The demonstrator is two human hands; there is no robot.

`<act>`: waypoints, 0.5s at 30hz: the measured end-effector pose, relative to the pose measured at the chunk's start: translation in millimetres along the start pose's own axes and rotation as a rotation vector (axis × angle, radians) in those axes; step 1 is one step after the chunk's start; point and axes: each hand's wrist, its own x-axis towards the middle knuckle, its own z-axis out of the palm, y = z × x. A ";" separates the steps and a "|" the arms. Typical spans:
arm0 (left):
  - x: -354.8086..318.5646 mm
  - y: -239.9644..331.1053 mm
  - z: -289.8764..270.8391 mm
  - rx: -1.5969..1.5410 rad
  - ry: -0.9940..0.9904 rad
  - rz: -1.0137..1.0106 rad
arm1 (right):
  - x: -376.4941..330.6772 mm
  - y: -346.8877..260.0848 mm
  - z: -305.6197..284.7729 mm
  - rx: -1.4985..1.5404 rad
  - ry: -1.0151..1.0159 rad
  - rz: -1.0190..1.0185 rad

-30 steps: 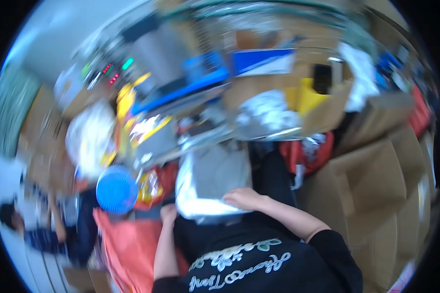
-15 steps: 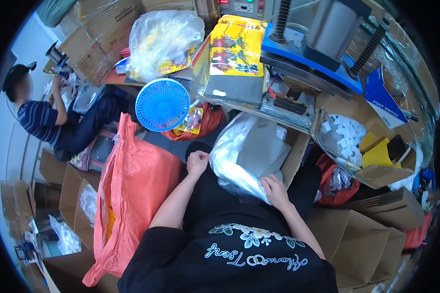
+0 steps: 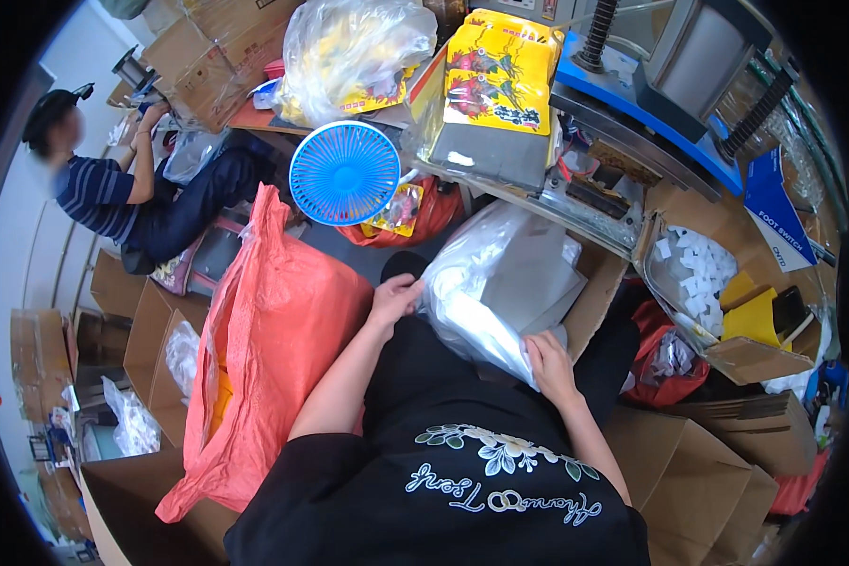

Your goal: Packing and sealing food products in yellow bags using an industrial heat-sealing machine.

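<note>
Hands grip one clear, crinkled plastic bag of flat grey sheets [image 3: 500, 283], which rests on the person's lap in front of the table edge. The left hand [image 3: 393, 297] pinches the bag's left rim with curled fingers; the right hand [image 3: 549, 368] clasps its lower right edge, thumb on top. How many sheets sit inside cannot be made out, since the glossy film glares white over them.

Just left of the lap slumps one large orange woven sack [image 3: 269, 344], its mouth open and its contents hidden. One round blue plastic fan [image 3: 345, 173] with a ribbed grille stands above it, covering part of a red bag. On the table [image 3: 575, 203] lies a stack of yellow printed cartons [image 3: 500, 71], count unclear, beside a bulging clear bag of yellow packets [image 3: 349, 47]. A grey and blue machine [image 3: 670, 80] is cut off by the upper rim. To the right, an open cardboard box of small white pieces [image 3: 693, 278] holds too many to count. Another seated person in a striped shirt [image 3: 94, 193] works at the far left, hands partly hidden.
</note>
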 end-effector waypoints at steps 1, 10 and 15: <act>-5.6 10.0 -2.9 0.122 -0.107 -0.164 | 0.7 0.1 -0.2 -0.001 0.009 -0.008; -9.4 15.8 -0.3 -0.021 0.134 0.251 | 0.4 -0.3 -3.0 -0.022 -0.014 -0.026; -68.3 61.7 46.7 -0.055 -0.334 0.290 | 16.6 -52.2 -19.9 0.026 0.086 -0.177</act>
